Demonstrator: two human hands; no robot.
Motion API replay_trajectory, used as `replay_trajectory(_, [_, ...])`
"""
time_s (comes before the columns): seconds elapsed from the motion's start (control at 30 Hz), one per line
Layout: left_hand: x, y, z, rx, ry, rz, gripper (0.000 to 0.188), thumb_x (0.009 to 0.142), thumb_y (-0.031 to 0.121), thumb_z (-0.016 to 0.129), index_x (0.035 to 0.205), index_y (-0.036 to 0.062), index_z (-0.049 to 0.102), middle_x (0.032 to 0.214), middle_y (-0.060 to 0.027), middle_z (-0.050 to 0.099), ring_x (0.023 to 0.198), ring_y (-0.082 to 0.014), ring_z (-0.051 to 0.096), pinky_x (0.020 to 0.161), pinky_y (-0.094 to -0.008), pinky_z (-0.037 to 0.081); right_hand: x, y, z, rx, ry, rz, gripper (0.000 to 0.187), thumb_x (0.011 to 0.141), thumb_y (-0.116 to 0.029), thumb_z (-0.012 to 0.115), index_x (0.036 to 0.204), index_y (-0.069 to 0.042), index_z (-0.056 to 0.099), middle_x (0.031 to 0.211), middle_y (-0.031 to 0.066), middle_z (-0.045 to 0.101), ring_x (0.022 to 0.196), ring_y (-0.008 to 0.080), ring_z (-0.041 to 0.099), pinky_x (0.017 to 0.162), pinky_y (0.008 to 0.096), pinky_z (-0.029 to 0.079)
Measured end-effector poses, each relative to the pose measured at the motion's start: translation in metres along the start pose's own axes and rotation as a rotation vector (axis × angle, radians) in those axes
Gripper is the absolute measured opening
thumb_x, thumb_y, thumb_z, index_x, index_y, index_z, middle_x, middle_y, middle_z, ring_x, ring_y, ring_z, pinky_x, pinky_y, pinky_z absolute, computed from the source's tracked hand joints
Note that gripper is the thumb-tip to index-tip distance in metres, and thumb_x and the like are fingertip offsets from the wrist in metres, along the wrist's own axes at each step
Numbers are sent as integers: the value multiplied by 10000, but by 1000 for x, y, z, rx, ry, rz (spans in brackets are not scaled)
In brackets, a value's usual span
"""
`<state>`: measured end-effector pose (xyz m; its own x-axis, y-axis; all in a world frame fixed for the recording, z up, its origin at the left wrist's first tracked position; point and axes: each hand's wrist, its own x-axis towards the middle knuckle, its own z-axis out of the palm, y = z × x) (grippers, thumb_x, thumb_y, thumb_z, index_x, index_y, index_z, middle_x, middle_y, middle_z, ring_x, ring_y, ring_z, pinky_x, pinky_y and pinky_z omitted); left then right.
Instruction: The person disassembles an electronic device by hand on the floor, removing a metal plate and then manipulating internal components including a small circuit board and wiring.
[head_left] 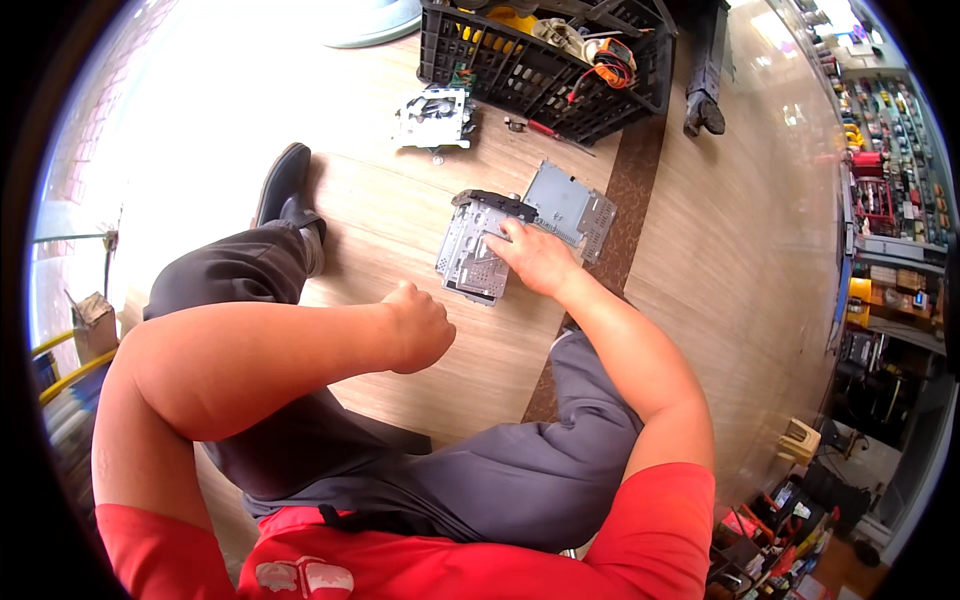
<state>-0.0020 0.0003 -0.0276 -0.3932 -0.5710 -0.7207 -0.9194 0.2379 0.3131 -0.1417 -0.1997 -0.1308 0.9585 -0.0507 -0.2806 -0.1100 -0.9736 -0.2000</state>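
Observation:
A grey metal car stereo chassis (474, 258) with a black front part along its far edge sits on the floor ahead of me. My right hand (541, 258) grips it at its right side, thumb on top and the other fingers mostly out of sight. Nearer to me and to the left, my left hand (420, 330) is closed in a fist, apart from the chassis; anything inside it is hidden. Behind my right hand lies a flat grey metal cover plate (567, 200). Farther off, a silver disc-drive mechanism (434, 118) rests on the floor.
A black plastic crate (520, 80) of tools, including an orange multimeter (612, 62), stands at the far side. In front of it lies a red-handled screwdriver (546, 130). A dark stand leg (704, 105) is right of the crate. Crowded shelves (890, 180) line the far right.

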Motion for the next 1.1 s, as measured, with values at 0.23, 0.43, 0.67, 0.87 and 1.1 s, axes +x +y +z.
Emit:
replay_trajectory(0.23, [-4,-2,3,-8,17,-4,438,844,382,692,1131,63,602,1083,-158,651,1019,-315,642,847,-462,482,-6,-6,-4,161,-18,121,521,821,-224,676,1302,-100,517,1254,147,502,1036,328,618,844,416,535])
replay_trajectory(0.43, [-10,4,-5,9,9,5,266,870,168,580,1089,55,680,1157,-147,667,1063,-294,647,871,-432,495,-16,-33,-6,97,16,178,793,743,-379,778,1362,-40,416,1266,198,473,997,347,626,832,426,542])
replay_trajectory(0.67, [-3,3,-1,4,4,4,373,858,317,648,1132,64,628,1127,-150,658,1053,-304,641,867,-444,485,-15,-47,3,94,-50,220,825,742,-377,774,1381,-35,381,1290,242,426,945,387,627,804,458,547])
replay_trajectory(0.87, [-1,0,1,15,-10,6,448,851,395,681,1148,70,599,1102,-151,653,1038,-312,639,860,-451,481,-13,-50,9,115,-49,256,811,766,-383,744,1399,-45,368,1298,251,419,960,389,626,825,458,540])
replay_trajectory(1.1, [-3,-1,1,10,16,-11,442,841,398,688,1129,73,601,1085,-151,655,1019,-310,644,835,-451,485,-13,-50,13,62,39,245,794,754,-369,756,1374,-36,389,1222,227,466,903,354,642,797,438,552])
